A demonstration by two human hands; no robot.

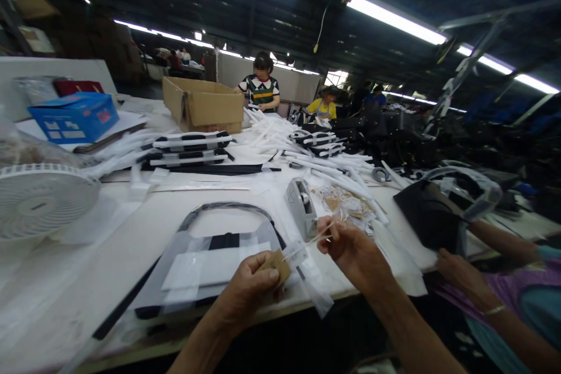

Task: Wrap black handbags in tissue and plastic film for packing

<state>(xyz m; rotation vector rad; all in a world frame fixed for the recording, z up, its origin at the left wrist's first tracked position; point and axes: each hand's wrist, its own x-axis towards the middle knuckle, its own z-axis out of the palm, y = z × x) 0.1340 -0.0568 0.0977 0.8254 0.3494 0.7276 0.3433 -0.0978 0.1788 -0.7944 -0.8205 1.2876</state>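
My left hand [256,279] is closed on a brown cardboard tag [280,266] near the table's front edge. From the tag a pale string [313,238] runs to my right hand [350,245], whose fingers pinch it. A small clear plastic piece [297,254] hangs by the string between the hands. Left of my hands lies a grey handbag [175,263] with a dark handle [228,205] and white wrapping [205,269] over its front. Just behind my right hand stands a grey tape dispenser [300,201].
A pile of tags and strings [350,201] lies beyond my right hand. White-wrapped straps [280,128], a cardboard box [210,102], a blue box [74,117] and a fan [41,201] occupy the table. At right, a co-worker's hands [464,277] handle a black bag [425,213].
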